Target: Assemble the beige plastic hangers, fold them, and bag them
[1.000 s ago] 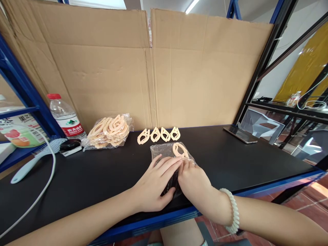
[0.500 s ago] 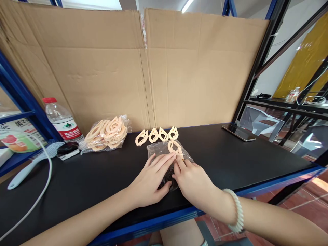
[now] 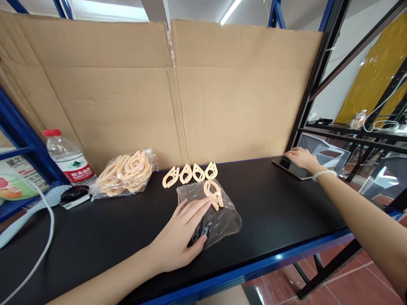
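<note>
My left hand (image 3: 181, 239) lies flat with its fingers stretched over the left part of a clear plastic bag (image 3: 229, 218). Its fingertips reach the lower edge of a peach-coloured, teardrop-shaped plastic clip (image 3: 218, 195), which rests at the bag's upper part; I cannot tell whether it is inside. Far to the right, my right hand (image 3: 300, 157) rests with extended fingers on the far part of a dark phone (image 3: 291, 167) lying on the table. Just behind the bag stands a row of several similar peach clips (image 3: 186, 173).
A filled bag of peach clips (image 3: 125, 173) lies at the left, beside a red-capped water bottle (image 3: 71, 159). A black oval object (image 3: 75, 194), a pale blue brush (image 3: 19, 218) and a white cable (image 3: 47, 241) are further left. Cardboard (image 3: 241, 93) walls off the table's back.
My right hand has left the bag and clip and moved far right onto the phone. My left hand stays on the bag. The view has shifted slightly.
</note>
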Demonstrator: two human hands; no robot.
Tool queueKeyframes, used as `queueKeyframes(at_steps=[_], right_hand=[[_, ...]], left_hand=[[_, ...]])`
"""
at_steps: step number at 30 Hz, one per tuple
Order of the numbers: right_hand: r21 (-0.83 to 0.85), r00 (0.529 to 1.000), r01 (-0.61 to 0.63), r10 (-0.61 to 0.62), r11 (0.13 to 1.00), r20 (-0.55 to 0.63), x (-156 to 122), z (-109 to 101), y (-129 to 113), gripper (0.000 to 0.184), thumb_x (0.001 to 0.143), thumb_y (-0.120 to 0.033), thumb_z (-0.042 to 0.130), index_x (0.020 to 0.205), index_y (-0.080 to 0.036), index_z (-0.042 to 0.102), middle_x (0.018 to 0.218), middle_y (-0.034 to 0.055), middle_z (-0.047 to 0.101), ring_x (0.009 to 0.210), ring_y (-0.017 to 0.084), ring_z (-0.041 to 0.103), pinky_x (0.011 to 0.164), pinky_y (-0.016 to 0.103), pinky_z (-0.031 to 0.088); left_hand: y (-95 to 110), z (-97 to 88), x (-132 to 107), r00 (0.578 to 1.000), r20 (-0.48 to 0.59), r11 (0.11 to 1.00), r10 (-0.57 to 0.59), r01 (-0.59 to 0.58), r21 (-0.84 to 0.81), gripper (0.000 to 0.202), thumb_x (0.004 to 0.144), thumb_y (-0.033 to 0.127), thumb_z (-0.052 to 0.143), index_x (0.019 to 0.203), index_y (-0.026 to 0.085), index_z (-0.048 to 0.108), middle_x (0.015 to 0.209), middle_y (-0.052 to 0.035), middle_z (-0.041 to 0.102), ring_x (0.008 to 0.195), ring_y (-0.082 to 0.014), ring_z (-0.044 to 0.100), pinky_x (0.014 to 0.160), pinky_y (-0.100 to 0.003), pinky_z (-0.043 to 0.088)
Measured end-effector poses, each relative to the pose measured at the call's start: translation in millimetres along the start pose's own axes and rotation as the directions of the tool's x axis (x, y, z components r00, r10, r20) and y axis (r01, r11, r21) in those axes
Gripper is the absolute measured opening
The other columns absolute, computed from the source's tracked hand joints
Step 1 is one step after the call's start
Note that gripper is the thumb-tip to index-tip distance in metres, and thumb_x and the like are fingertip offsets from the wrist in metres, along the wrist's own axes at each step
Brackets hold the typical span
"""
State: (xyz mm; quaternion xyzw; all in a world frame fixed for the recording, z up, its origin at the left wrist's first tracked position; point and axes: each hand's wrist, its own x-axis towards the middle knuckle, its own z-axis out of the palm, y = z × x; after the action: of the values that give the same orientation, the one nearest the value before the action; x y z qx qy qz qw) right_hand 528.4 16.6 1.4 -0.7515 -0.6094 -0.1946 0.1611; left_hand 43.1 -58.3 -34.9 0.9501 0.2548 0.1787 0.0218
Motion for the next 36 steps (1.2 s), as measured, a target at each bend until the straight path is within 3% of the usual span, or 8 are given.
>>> queueKeyframes(at_steps=[4,10,15,17,20,24,32,36], right_hand=[[0.069,0.965,-0.161,0.142,0.985,0.221,5,24,18,0.040,0.092,-0.027,0.040,0.098,-0.012,0.077,0.117,0.0284,0.060,0.114,0.037,0.051,0.077,0.052,0.035],[0.223,0.996,0.088,-0.087,0.971,-0.013,23,15,-42,0.044,0.091,-0.016,0.034,0.119,-0.002,0.064,0.122,0.0244,0.061,0.114,0.027,0.056,0.093,0.037,0.042],[0.327,0.751,0.626,-0.660,0.707,-0.009,45,28,-153,0.059,0.075,0.002,0.040,0.130,-0.012,0.058,0.132,0.0117,0.060,0.125,0.021,0.050,0.108,0.036,0.036],[0.334,0.647,0.712,-0.762,0.617,0.030,46,38,-194,0.068,0.073,0.005,0.039,0.136,-0.014,0.052,0.142,0.0089,0.052,0.135,0.021,0.040,0.112,0.038,0.031],[0.356,0.612,0.702,-0.778,0.616,0.141,44,49,-229,0.066,0.080,0.002,0.038,0.144,-0.015,0.042,0.150,0.0075,0.042,0.143,0.025,0.026,0.111,0.043,0.033],[0.366,0.614,0.671,-0.760,0.644,0.213,40,49,-227,0.045,0.093,-0.011,0.038,0.136,-0.015,0.052,0.141,0.0109,0.052,0.138,0.028,0.035,0.107,0.044,0.036],[0.240,0.773,0.578,-0.618,0.780,0.145,-14,27,-173,0.031,0.097,-0.025,0.041,0.109,-0.010,0.066,0.102,0.0149,0.063,0.100,0.024,0.059,0.088,0.037,0.048],[0.350,0.731,0.640,-0.683,0.684,-0.002,-52,20,-159,0.037,0.093,-0.010,0.040,0.126,-0.012,0.055,0.119,0.0144,0.058,0.111,0.020,0.056,0.094,0.037,0.048]], left_hand=[[1,-0.5,-1,1.000,0.015,1.000,-0.014,0.014,-0.001,0.078,0.084,0.015,0.050,0.152,0.025,0.013,0.153,-0.0090,0.033,0.138,-0.0279,0.034,0.116,-0.056,0.021],[2,-2.0,0,0.999,0.039,1.000,-0.013,0.014,-0.009,0.080,0.083,0.013,0.049,0.152,0.025,0.012,0.154,-0.0088,0.032,0.139,-0.0273,0.032,0.116,-0.057,0.019],[3,-4.2,0,0.999,0.042,1.000,-0.016,0.017,-0.017,0.080,0.083,0.014,0.049,0.152,0.026,0.012,0.154,-0.0086,0.032,0.139,-0.0275,0.032,0.116,-0.057,0.018],[3,-4.8,-1,0.999,0.045,1.000,-0.014,0.015,-0.016,0.081,0.082,0.014,0.050,0.152,0.027,0.011,0.154,-0.0088,0.032,0.140,-0.0274,0.032,0.116,-0.057,0.018],[3,-5.7,-1,0.999,0.045,1.000,-0.005,0.006,-0.019,0.083,0.081,0.014,0.051,0.152,0.027,0.010,0.154,-0.0093,0.032,0.139,-0.0285,0.033,0.115,-0.058,0.019],[2,-6.4,-1,0.999,0.051,1.000,0.000,0.002,-0.028,0.084,0.081,0.013,0.051,0.152,0.028,0.009,0.154,-0.0095,0.032,0.139,-0.0292,0.033,0.115,-0.059,0.019],[-1,-5.8,0,0.999,0.051,1.000,0.013,-0.012,-0.027,0.083,0.082,0.011,0.049,0.153,0.027,0.008,0.154,-0.0086,0.032,0.139,-0.0278,0.033,0.116,-0.058,0.019],[-1,-5.2,0,0.999,0.026,0.999,0.027,-0.027,-0.022,0.083,0.083,0.011,0.048,0.153,0.028,0.008,0.153,-0.0092,0.034,0.138,-0.0282,0.035,0.115,-0.058,0.021]])
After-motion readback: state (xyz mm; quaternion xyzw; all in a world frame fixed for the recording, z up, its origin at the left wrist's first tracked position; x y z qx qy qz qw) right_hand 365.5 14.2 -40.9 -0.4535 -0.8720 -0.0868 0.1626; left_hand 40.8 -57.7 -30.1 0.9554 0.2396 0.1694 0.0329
